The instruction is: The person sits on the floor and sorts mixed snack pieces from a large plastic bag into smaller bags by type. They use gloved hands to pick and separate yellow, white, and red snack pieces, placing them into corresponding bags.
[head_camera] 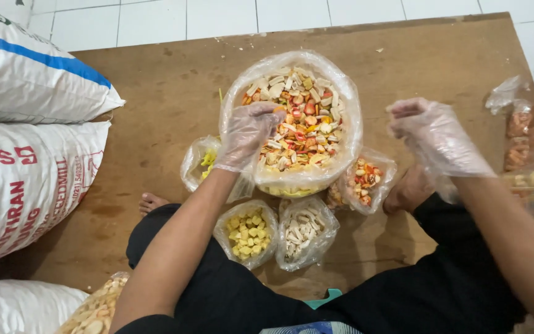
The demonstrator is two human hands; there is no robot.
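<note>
On a brown board over white floor tiles, I note the big bag of mixed crackers (296, 124) at frame centre, light, brittle, best gripped by its slippery plastic rim, with my gloved left hand (246, 133) curled at that rim and my right hand (431, 133) loosely pinched, holding nothing.

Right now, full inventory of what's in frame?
large clear bag of mixed crackers: 1, orange, red and cream pieces, centre of board
small bag of yellow pieces: 1, clear plastic, front, between the knees
small bag of cream pieces: 1, right of the yellow one
small bag of orange-red pieces: 1, right of large bag
small bag, yellow contents: 1, left of large bag
sacks: 3 visible, white, stacked at left
packed bags: several, orange-brown contents, right edge
wooden board: 1, brown, on white tiled floor
left hand: clear glove, at the large bag's rim
right hand: clear glove, raised, apart from the bags
</note>
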